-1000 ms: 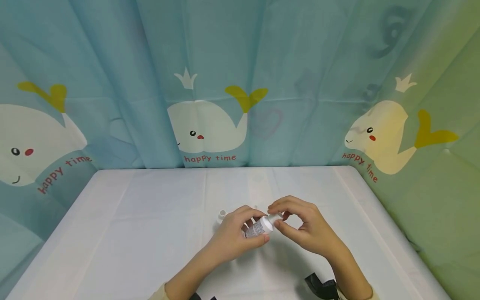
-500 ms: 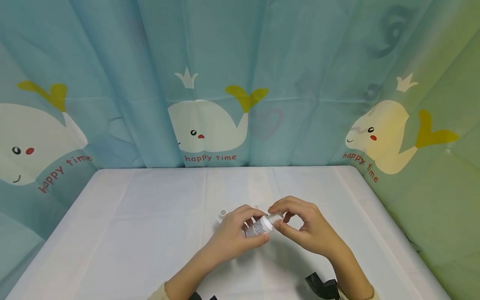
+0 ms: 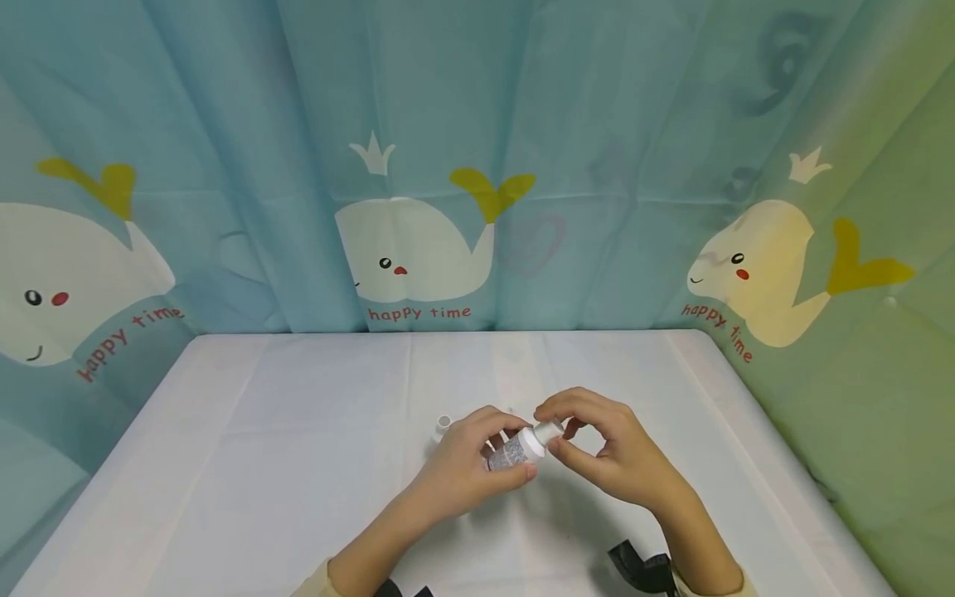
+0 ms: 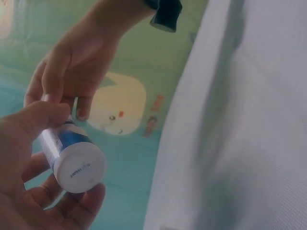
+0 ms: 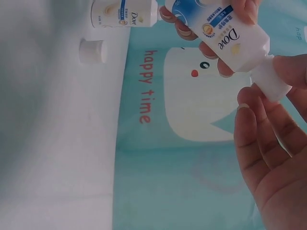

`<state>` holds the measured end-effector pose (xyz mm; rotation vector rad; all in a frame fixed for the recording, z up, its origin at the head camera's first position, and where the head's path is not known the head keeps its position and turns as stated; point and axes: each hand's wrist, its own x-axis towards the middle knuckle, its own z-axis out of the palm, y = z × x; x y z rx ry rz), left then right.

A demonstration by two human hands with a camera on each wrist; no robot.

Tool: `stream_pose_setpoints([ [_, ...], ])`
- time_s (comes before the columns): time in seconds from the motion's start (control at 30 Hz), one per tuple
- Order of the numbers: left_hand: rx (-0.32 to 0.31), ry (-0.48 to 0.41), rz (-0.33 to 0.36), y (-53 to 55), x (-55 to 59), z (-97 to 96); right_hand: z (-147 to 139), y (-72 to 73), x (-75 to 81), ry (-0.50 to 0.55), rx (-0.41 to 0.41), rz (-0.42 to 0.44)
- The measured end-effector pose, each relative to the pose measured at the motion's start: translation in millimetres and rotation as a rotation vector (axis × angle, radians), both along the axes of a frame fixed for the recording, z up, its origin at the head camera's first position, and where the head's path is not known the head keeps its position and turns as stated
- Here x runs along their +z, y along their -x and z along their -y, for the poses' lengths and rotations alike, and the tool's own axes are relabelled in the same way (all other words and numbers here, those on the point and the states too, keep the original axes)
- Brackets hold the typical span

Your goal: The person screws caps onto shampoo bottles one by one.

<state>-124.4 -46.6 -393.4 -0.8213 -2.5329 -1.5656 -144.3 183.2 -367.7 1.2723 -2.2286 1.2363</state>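
Next to nothing has moved since the earlier frame: both hands and the thing between them keep almost the same place, low and just right of centre in the head view. Going left to right, a second small white bottle (image 3: 442, 427), its round mouth showing, stands on the white-covered table (image 3: 298, 431) behind the left hand (image 3: 464, 464). That hand grips a small white bottle with a blue band and a Dove label (image 3: 510, 453), thumb along the near side, fingers curled round the far side. The gripped bottle is tilted, its long axis slanting from lower left to upper right, with the neck end up and the flat base toward the left wrist camera. At its neck is a smooth white cylindrical cap (image 3: 549, 431), pinched between thumb and fingertips of the right hand (image 3: 622, 460); I cannot tell whether it is loose. In the right wrist view, another white cap (image 5: 93, 51) sits at upper left.
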Motion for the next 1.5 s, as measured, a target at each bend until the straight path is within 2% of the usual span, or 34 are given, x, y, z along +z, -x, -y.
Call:
stream_pose_setpoints([
  [0.2,-0.003,-0.001,0.010,-0.2,1.6,-0.8,1.0,-0.9,-0.2,0.007,-0.003,0.019],
  [1.5,-0.008,0.006,0.003,-1.0,-0.4,-0.6,3.6,1.2,-2.0,0.038,0.024,-0.013],
])
